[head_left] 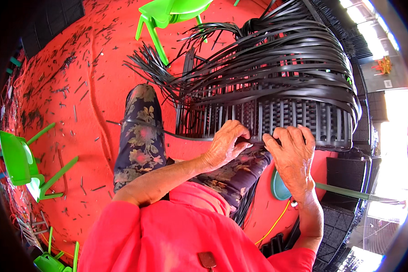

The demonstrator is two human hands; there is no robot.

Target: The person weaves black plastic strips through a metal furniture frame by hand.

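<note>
A black frame (190,120) lies across my lap, partly woven with flat plastic strips into a panel (285,115). Long loose black strips (281,54) sweep over its far side in a thick bundle. At the near edge, my left hand (229,143) is closed in a pinch on a thin black strip (186,137), which trails left over my knee. Just to its right, the curled fingers of my right hand (294,149) grip the panel's near edge. The fingertips of both hands are partly hidden, so what lies under them is hard to see.
Green plastic chairs stand at the far side (170,13) and at the left (20,161). Strip offcuts litter the red floor (99,81). A teal round object (281,185) and a yellow cord (274,223) lie near my right arm. Black woven panels (344,177) are stacked at the right.
</note>
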